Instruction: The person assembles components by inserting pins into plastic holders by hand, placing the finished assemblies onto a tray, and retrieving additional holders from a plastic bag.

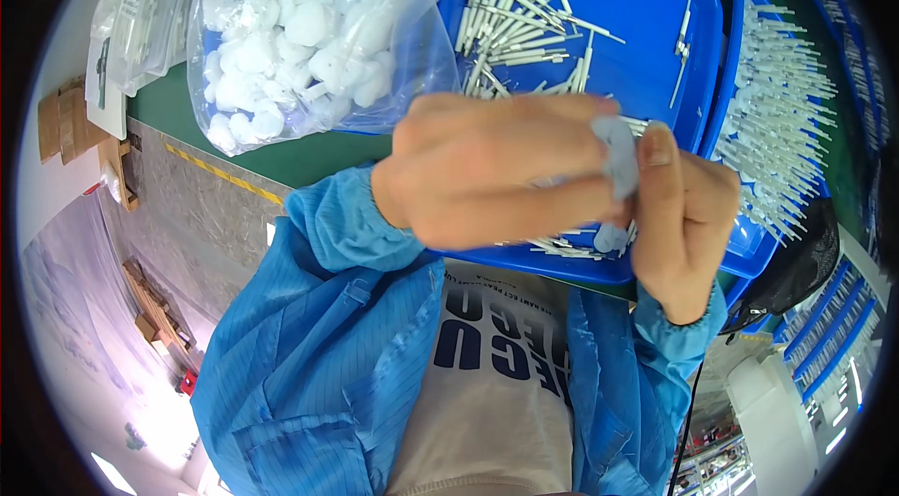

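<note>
Two hands meet at frame centre: the left hand [501,168] is curled shut and the right hand [684,224] pinches a small pale part [618,159], both in a closed grip; seemingly mid-assembly. Behind, a blue tray [655,18] of white pins [515,18]; upper left, a bag of white discs [300,28].

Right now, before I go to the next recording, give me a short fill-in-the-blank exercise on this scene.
1. The loose white sticks lie in a tray coloured ____.
2. The round white pieces are kept in a clear plastic ____.
3. The left hand and right hand meet over the tray's ____ edge.
4. Both sleeves are coloured ____.

Missing words: blue; bag; near; blue
</note>
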A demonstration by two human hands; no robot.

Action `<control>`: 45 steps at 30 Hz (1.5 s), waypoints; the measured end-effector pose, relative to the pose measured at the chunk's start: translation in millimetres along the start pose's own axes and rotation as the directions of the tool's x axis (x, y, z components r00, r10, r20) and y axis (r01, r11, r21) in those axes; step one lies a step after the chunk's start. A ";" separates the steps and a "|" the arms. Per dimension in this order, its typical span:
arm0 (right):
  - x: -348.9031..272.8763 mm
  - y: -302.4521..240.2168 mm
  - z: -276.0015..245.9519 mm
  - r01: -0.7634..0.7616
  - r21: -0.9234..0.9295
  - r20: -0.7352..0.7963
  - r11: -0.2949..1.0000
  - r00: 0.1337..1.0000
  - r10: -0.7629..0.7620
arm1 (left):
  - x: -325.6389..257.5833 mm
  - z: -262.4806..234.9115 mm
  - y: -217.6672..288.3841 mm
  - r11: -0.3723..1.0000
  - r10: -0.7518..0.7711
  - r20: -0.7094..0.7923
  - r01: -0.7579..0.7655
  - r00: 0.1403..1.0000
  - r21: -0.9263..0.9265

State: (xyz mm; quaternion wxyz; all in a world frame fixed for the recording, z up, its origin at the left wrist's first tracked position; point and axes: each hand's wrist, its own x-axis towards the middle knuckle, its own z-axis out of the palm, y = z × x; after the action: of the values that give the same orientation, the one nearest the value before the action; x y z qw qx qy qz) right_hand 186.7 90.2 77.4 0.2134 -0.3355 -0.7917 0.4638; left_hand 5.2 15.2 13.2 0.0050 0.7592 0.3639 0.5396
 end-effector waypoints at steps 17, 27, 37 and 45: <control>59.3 54.1 36.1 0.248 -0.688 0.024 0.682 0.947 -0.319 | -1.1 8.4 -6.9 0.731 -0.660 -0.283 0.506 0.697 -0.459; 16.8 1.1 20.6 -0.105 -0.125 -0.090 0.987 0.991 0.094 | -2.5 2.3 -5.6 0.587 -0.785 -0.196 0.605 0.587 -0.538; 5.4 9.5 45.2 0.056 -0.434 -0.217 0.899 0.962 -0.165 | 1.3 10.7 -0.8 0.477 -0.823 -0.096 0.589 0.560 -0.652; 0.6 4.0 34.5 -0.017 -0.259 -0.170 0.966 0.985 -0.028 | -4.0 9.4 -2.7 0.602 -0.695 -0.066 0.529 0.716 -0.598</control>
State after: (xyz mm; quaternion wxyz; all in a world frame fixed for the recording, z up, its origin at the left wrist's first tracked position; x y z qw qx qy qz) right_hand 165.2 71.6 57.4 0.2366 -0.3970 -0.8251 0.3249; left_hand 10.8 18.6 4.9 0.3509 0.4632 0.4334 0.6888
